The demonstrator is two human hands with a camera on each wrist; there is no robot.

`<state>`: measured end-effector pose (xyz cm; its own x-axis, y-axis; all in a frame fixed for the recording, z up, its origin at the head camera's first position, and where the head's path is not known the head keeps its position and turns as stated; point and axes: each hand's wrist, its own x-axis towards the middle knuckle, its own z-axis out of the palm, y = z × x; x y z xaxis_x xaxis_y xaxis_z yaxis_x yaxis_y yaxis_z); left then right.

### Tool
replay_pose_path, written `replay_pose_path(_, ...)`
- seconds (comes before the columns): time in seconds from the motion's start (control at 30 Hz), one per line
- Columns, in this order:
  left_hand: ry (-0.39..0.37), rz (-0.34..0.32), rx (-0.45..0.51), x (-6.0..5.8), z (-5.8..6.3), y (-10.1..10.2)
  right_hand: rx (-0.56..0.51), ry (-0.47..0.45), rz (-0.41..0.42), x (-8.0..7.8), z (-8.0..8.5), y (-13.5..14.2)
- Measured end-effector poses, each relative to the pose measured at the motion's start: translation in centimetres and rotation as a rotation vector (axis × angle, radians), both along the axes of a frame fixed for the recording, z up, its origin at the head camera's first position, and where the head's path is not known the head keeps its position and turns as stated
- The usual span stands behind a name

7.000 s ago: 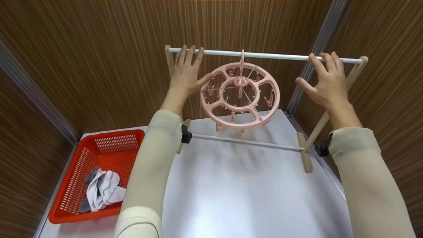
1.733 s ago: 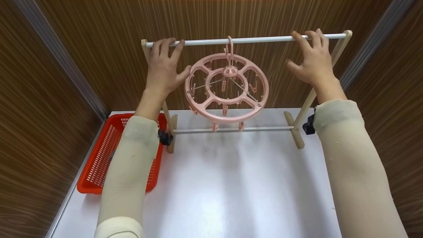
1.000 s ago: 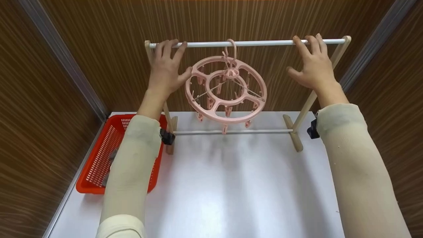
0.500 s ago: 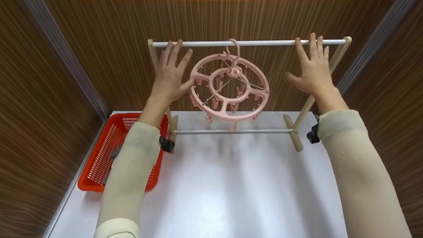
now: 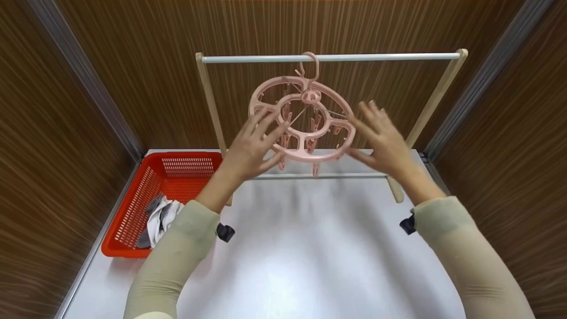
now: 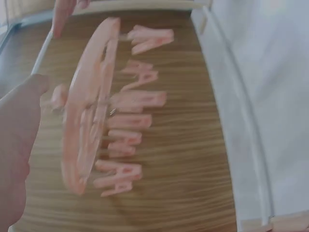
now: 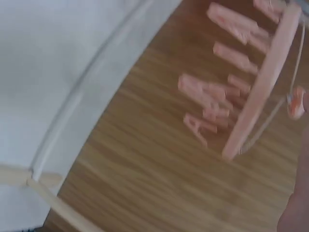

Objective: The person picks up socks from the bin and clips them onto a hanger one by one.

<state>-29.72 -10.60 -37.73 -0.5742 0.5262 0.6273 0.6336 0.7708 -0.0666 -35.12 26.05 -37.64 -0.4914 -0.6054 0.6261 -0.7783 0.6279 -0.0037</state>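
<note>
A round pink clip hanger [image 5: 305, 157] hangs by its hook from the white rail of a small drying rack [image 5: 390, 56], tilted in the head view. Several pink clips [image 6: 140, 99] dangle below its ring. My left hand [image 5: 250, 150], fingers spread, is in front of the hanger's left side. At the right side of the ring is my right hand [image 5: 385, 144], also with spread fingers; its fingertips overlap the rim in the head view. Contact with the ring cannot be told for either hand. Both wrist views are blurred, with only part of each hand showing.
A red plastic basket [image 5: 119, 212] stands at the left on the white table [image 5: 283, 266]. Grey and white cloth items [image 5: 159, 221] lie in it. Wood-patterned walls [image 5: 133, 66] enclose the back and sides. The rack's lower bar [image 5: 336, 176] runs close to the table.
Both hands have left the rack's rail and moved down and inward to the hanger's sides. The hanger has turned on its hook. Earlier, the view shifted so the basket sits further right.
</note>
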Motion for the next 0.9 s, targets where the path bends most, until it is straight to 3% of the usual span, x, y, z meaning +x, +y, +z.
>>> replay_pose_path(0.1, 0.036, -0.03, -0.022, 0.5, -1.1, 1.0, -0.006, 0.038, 0.082, 0.9, -1.6, -1.3)
replay_pose_path(0.37, 0.111, -0.093, -0.072, 0.7, -3.7, 3.2, 0.044, 0.093, 0.145, 1.5, -4.6, -4.2)
replay_pose_path(0.67, 0.081, -0.05, -0.082, -0.2, -4.9, 3.5, -0.07, 0.122, 0.067, 0.6, -6.4, -5.7)
replay_pose_path(0.9, 0.091, 0.011, -0.156, 0.2, -5.2, 2.9, -0.093, 0.133, 0.077, 1.1, -6.9, -6.0)
